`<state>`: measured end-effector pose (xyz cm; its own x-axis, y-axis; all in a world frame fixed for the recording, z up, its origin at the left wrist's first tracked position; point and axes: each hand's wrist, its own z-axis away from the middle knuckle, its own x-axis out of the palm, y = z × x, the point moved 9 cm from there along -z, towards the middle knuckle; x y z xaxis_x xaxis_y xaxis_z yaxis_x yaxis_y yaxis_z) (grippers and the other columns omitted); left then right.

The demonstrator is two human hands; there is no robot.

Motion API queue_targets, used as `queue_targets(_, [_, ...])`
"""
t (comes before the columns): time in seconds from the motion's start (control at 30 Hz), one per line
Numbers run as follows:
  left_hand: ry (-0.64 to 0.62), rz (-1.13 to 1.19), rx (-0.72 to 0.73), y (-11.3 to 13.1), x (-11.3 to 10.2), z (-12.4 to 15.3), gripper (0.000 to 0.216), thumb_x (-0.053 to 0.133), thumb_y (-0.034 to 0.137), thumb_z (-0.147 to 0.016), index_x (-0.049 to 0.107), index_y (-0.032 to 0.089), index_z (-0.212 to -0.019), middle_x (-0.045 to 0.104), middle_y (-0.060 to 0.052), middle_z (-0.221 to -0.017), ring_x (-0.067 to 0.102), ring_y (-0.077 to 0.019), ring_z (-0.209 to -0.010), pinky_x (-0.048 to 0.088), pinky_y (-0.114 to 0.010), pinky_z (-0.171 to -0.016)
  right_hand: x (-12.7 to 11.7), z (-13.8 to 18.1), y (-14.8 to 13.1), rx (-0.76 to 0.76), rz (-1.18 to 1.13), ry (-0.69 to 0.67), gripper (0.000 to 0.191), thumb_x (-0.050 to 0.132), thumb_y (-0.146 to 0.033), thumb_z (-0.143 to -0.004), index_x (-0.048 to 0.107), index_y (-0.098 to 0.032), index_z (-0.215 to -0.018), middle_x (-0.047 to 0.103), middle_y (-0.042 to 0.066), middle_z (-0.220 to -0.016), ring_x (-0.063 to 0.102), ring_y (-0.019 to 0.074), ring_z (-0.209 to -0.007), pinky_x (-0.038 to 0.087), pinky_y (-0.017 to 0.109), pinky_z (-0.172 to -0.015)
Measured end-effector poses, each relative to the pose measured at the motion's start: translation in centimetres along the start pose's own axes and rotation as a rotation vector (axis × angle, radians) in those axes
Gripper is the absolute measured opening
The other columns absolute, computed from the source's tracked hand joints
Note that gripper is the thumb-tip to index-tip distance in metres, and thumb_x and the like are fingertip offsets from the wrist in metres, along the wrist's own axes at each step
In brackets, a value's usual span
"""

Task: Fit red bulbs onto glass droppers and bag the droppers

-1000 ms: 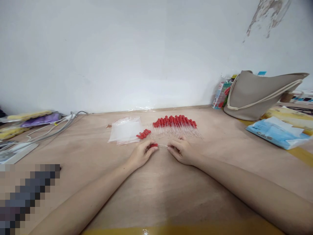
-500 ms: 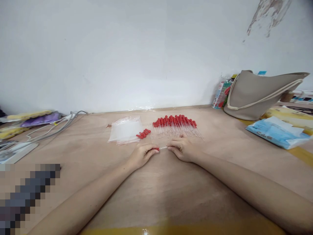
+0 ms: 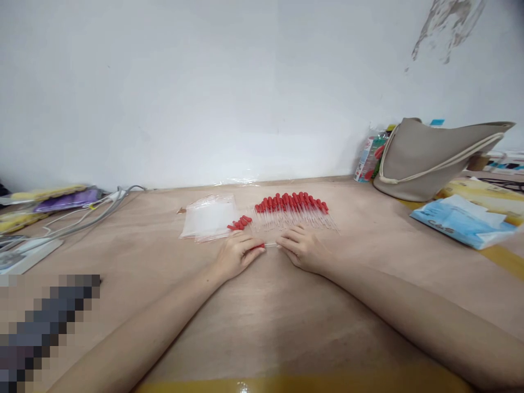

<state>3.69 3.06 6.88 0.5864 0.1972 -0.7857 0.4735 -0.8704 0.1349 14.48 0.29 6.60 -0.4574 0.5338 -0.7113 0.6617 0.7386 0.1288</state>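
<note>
The red bulb (image 3: 260, 246) is pinched by the left hand (image 3: 236, 254), the clear tube (image 3: 271, 245) by the right hand (image 3: 302, 251); both are held on the near side of the dropper row (image 3: 291, 203); everything is judged light, the bulb soft, the tube stiff, slippery, perhaps fragile, best gripped near the bulb.
</note>
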Motion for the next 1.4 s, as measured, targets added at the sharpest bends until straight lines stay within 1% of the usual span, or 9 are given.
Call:
queue_targets(0.13, [0.006,0.064,0.043,0.5,0.1,0.0,0.014,0.052,0.024,-0.083,0.062,0.019,-0.091,0.068,-0.002,-0.084,0.059,-0.0134,-0.076,0.044,-0.030,-0.079,0.0,-0.1,-0.3,-0.015,0.011,0.004,0.019,0.042,-0.015,-0.084,0.060,-0.016,-0.078,0.058,0.004,-0.071,0.047,0.0151,-0.074,0.032,0.030,-0.072])
queue_targets(0.3, [0.001,0.107,0.033,0.8,0.4,0.1,0.016,0.051,0.023,-0.083,0.062,0.017,-0.092,0.067,-0.005,-0.084,0.059,-0.0152,-0.078,0.046,-0.029,-0.073,0.0,-0.3,-0.7,-0.033,-0.022,0.008,0.022,0.041,-0.014,-0.084,0.059,-0.015,-0.072,0.056,0.003,-0.067,0.045,0.0141,-0.070,0.033,0.029,-0.070])
queue_targets(0.63, [0.006,0.081,0.061,0.8,0.5,0.3,0.016,0.051,0.021,-0.082,0.061,0.017,-0.093,0.066,-0.006,-0.085,0.058,-0.0155,-0.078,0.046,-0.031,-0.074,1.2,-0.7,-0.5,0.037,-0.098,-0.024,0.022,0.042,-0.016,-0.084,0.057,-0.014,-0.068,0.054,0.003,-0.065,0.042,0.0129,-0.067,0.031,0.028,-0.068])
queue_targets(0.83, [0.030,0.067,0.079,0.7,0.6,-0.1,0.014,0.050,0.020,-0.082,0.060,0.019,-0.093,0.066,-0.005,-0.087,0.058,-0.0160,-0.081,0.045,-0.032,-0.077,1.7,-0.9,-0.3,0.082,-0.020,-0.140,0.022,0.044,-0.020,-0.084,0.059,-0.014,-0.070,0.055,0.004,-0.070,0.042,0.0144,-0.072,0.029,0.029,-0.067])
queue_targets(0.93, [0.037,0.043,0.025,0.2,0.2,-0.3,0.017,0.051,0.023,-0.082,0.059,0.020,-0.097,0.064,-0.005,-0.093,0.056,-0.0173,-0.090,0.043,-0.034,-0.084,1.4,-1.2,-0.2,0.108,0.078,-0.204,0.024,0.045,-0.024,-0.084,0.061,-0.015,-0.068,0.057,0.006,-0.075,0.044,0.0161,-0.075,0.027,0.031,-0.068])
queue_targets(1.03, [0.096,-0.059,-0.130,-1.9,-0.9,-0.1,0.031,0.055,0.029,-0.079,0.053,0.020,-0.109,0.058,-0.007,-0.103,0.052,-0.0198,-0.097,0.041,-0.036,-0.087,0.8,-1.4,1.7,0.261,0.112,-0.236,0.026,0.044,-0.025,-0.084,0.063,-0.015,-0.069,0.060,0.006,-0.075,0.047,0.0172,-0.077,0.026,0.032,-0.069])
queue_targets(1.17, [0.146,-0.190,-0.306,-5.0,-2.0,0.6,0.027,0.053,0.033,-0.079,0.055,0.020,-0.103,0.055,-0.007,-0.101,0.050,-0.0213,-0.096,0.041,-0.037,-0.086,1.0,-1.1,6.8,0.683,0.035,-0.254,0.032,0.041,-0.032,-0.085,0.062,-0.018,-0.066,0.061,0.003,-0.065,0.051,0.0150,-0.064,0.028,0.030,-0.067])
queue_targets(1.23, [0.135,-0.217,-0.355,-6.1,-1.9,0.8,0.026,0.053,0.034,-0.079,0.056,0.019,-0.100,0.053,-0.008,-0.100,0.049,-0.0221,-0.096,0.041,-0.038,-0.086,1.2,-1.1,9.1,0.864,0.040,-0.224,0.033,0.040,-0.034,-0.084,0.061,-0.019,-0.064,0.062,0.002,-0.063,0.052,0.0154,-0.062,0.028,0.032,-0.071])
queue_targets(1.4, [0.086,-0.185,-0.384,-6.9,-1.1,1.1,0.023,0.053,0.031,-0.078,0.056,0.018,-0.098,0.051,-0.008,-0.099,0.049,-0.0215,-0.093,0.042,-0.038,-0.084,3.7,-2.3,11.9,1.059,0.092,-0.236,0.033,0.038,-0.033,-0.081,0.062,-0.018,-0.065,0.065,0.007,-0.071,0.057,0.0213,-0.072,0.028,0.038,-0.076])
